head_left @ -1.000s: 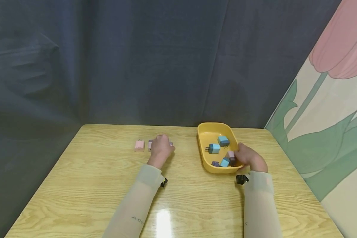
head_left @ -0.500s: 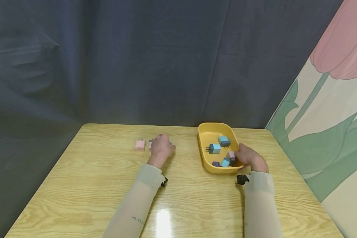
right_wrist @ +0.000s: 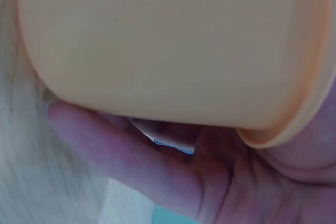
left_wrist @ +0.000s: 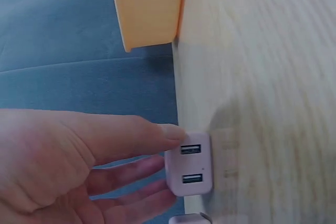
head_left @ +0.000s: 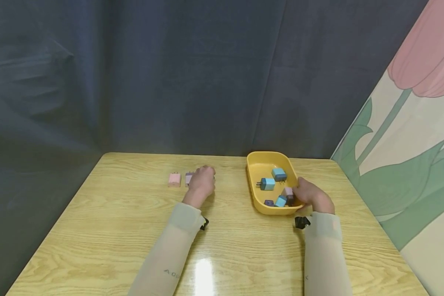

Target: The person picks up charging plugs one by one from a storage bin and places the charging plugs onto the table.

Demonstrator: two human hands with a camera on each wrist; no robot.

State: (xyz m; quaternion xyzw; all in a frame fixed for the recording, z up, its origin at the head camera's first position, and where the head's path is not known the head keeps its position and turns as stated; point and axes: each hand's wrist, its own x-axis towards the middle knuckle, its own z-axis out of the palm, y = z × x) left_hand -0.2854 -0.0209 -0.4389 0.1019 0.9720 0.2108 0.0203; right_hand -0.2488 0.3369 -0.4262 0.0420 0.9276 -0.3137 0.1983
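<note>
In the left wrist view my left hand (left_wrist: 121, 166) pinches a pale pink USB charger (left_wrist: 189, 166) with two ports, thumb on one side and fingers on the other. From the head view, that left hand (head_left: 201, 183) covers most of the charger. Just left of it a mauve charger (head_left: 188, 179) is partly covered, and a pink charger (head_left: 174, 180) lies further left, prongs pointing away. My right hand (head_left: 313, 196) grips the right side of a yellow plastic bin (head_left: 275, 211); the right wrist view has the thumb (right_wrist: 126, 156) along its outer wall.
Inside the bin lie several chargers, among them a blue one (head_left: 267, 184), another blue one (head_left: 279, 174) and a pink-and-dark one (head_left: 287, 193). A dark curtain (head_left: 185, 78) hangs behind the wooden table (head_left: 107, 230). A wall with painted tulips (head_left: 410, 176) stands at the right.
The left hand has turned slightly and its thumb has drawn in toward the charger. The right hand keeps its hold on the bin, which stays in place.
</note>
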